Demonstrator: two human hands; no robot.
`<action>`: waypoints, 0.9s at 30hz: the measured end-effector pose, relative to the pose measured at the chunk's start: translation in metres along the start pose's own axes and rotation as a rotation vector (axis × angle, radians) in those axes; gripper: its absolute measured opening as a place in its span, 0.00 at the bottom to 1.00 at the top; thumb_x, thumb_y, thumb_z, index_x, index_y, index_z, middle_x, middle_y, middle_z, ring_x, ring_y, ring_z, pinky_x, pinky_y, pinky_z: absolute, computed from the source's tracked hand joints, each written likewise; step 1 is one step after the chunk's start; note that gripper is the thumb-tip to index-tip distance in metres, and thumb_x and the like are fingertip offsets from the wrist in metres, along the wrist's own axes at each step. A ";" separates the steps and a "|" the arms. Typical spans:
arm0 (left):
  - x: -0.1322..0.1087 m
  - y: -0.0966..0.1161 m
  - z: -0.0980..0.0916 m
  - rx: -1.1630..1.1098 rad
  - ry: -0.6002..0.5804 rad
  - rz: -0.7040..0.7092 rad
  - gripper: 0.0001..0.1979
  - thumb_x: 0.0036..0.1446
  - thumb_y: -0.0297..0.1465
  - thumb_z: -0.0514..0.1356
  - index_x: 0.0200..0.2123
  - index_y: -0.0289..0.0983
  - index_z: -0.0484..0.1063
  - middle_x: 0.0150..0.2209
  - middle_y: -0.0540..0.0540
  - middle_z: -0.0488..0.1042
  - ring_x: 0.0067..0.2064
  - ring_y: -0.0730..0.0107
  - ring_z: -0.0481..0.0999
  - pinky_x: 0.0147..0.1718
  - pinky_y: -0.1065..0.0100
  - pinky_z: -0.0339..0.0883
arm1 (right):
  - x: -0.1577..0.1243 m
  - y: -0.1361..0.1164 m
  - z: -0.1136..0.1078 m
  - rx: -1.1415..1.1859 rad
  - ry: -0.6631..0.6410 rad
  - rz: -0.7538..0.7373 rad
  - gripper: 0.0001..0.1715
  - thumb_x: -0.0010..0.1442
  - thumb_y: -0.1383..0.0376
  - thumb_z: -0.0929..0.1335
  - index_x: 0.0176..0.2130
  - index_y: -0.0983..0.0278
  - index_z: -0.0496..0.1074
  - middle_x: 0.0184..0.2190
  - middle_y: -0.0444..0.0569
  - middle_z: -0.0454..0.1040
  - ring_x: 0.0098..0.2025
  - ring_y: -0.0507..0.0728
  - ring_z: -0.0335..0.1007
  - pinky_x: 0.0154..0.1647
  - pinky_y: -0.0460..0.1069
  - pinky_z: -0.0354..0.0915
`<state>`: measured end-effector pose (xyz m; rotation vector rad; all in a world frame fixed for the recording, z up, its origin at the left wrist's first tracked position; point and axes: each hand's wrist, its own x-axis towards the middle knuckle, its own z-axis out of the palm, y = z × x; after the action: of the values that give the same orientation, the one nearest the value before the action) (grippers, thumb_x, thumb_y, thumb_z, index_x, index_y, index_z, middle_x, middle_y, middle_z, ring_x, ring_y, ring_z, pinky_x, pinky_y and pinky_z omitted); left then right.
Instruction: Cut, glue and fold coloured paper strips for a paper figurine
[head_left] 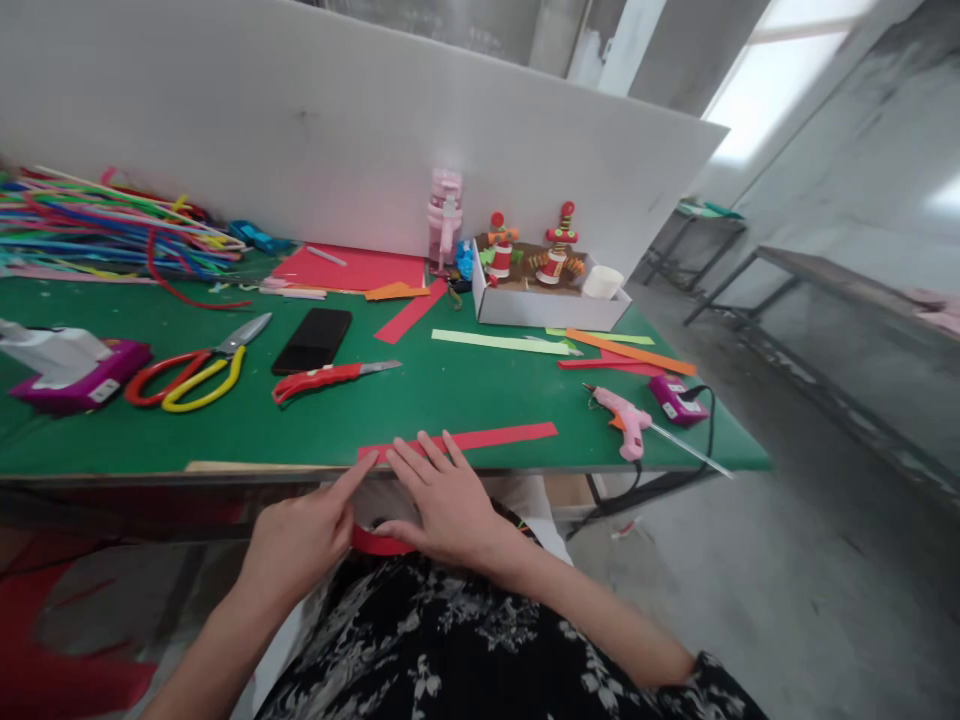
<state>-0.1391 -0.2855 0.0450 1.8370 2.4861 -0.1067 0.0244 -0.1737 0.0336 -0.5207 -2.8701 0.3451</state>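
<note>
A red paper strip [502, 437] lies along the front edge of the green table. My right hand [450, 500] rests with its fingers flat and spread on the strip's left part. My left hand [304, 540] stretches its index finger to the strip's left end, while its other fingers are curled. From those curled fingers a bent red paper piece [386, 544] runs below the table edge to my right thumb. Whether this piece and the strip on the table are one, I cannot tell.
Left: scissors [196, 378], a phone [313, 340], a red-handled knife [319, 381], and pipe cleaners [97, 235]. Right: a pink glue gun [626, 420] and a purple power block [677, 400]. Behind: a white box [551, 308] with small figures, and paper strips [499, 342].
</note>
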 end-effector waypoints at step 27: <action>0.021 -0.040 0.022 -0.058 0.085 -0.029 0.34 0.63 0.39 0.42 0.71 0.43 0.43 0.11 0.52 0.69 0.15 0.60 0.69 0.18 0.68 0.54 | -0.150 0.134 -0.074 -0.172 0.744 0.980 0.17 0.64 0.57 0.61 0.31 0.63 0.71 0.31 0.53 0.77 0.35 0.60 0.72 0.39 0.53 0.66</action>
<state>-0.1834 -0.2790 0.0220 1.8205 2.5431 0.0433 0.2228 -0.0922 0.0456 -1.6516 -1.7667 0.0056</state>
